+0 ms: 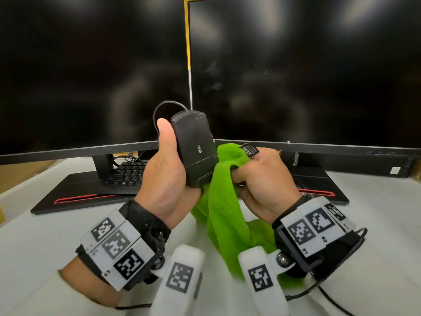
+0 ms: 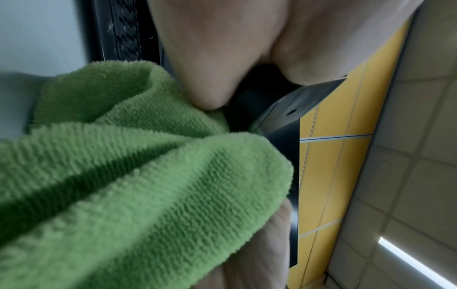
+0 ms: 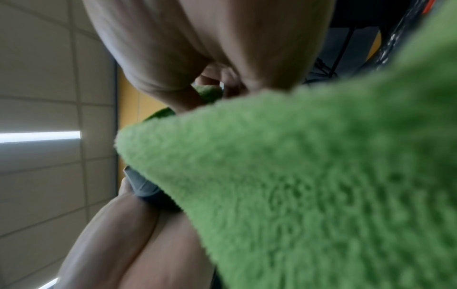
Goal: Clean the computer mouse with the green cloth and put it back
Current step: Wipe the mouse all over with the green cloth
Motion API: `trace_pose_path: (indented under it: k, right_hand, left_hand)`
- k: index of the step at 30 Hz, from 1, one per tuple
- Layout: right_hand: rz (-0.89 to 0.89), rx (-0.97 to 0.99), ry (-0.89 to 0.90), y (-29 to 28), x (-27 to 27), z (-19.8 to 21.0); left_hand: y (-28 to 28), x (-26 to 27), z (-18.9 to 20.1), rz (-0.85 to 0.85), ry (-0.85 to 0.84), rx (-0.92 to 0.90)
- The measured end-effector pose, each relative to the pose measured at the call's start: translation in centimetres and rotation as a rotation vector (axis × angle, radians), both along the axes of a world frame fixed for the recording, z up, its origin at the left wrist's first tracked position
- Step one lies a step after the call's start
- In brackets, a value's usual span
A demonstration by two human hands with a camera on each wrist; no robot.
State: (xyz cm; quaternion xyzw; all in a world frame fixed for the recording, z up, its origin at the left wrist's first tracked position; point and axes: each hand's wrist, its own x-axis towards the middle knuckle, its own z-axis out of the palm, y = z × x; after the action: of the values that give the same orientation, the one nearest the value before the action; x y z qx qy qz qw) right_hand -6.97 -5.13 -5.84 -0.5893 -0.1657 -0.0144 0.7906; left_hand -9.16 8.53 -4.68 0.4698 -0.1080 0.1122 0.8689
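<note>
Wrist bands: white blocks with black-and-white square markers (image 1: 118,247) strapped on both forearms, closest to the head camera
Cloth: green cloth (image 1: 222,215), bunched and hanging from the right hand down toward the table, upper fold touching the right side of the mouse
Mouse: black, corded computer mouse (image 1: 194,147), raised above the table and turned underside toward the face, cable (image 1: 159,110) looping up behind it
Left hand: left hand (image 1: 164,172) curled round the mouse, thumb along its left edge, fingers hidden behind
Right hand: right hand (image 1: 262,176) closed on a gathered fold of cloth, black care tag (image 1: 249,150) sticking out above the knuckles
Step in hand: wiping the side and underside, by the look of it
Doing it well: firm hold with the left hand, a tight wad of cloth pressed flat and drawn along edges and seams, gentle over the sensor window, slack kept in the cable, mouse turned for the top face afterwards
Risk: loose tail of cloth dragging on the table or catching the cable
Table: white table (image 1: 376,224) carrying two monitor bases with red strips, black keyboard (image 1: 127,174) tucked under the left screen
Room: two dark monitors (image 1: 91,71) side by side, yellow wall between them, pale ceiling tiles and strip lights in the wrist views
</note>
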Motion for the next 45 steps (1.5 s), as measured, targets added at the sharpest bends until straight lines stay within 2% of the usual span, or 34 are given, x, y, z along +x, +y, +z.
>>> trace_pose_path:
  k: [6, 14, 18, 25, 37, 45]
  right_hand:
    - [-0.018, -0.013, -0.007, -0.1, 0.2, 0.0]
    - [0.145, 0.067, -0.092, -0.3, 0.3, -0.1]
    - [0.012, -0.052, -0.177, 0.0, 0.4, -0.6]
    - [-0.192, -0.119, -0.223, -0.7, 0.4, -0.4]
    - [0.036, -0.018, -0.209, -0.3, 0.2, -0.6]
    - [0.055, 0.023, -0.172, -0.3, 0.1, -0.6]
  left_hand:
    - [0.3, 0.1, 0.1, -0.028, 0.002, 0.001]
    - [0.9, 0.3, 0.2, -0.029, 0.002, -0.011]
    - [0.7, 0.4, -0.1, -0.027, 0.002, -0.029]
    - [0.2, 0.2, -0.4, -0.065, 0.016, 0.003]
    - [1.1, 0.2, 0.2, -0.031, 0.0, -0.001]
    - [1.1, 0.3, 0.3, -0.022, 0.007, 0.01]
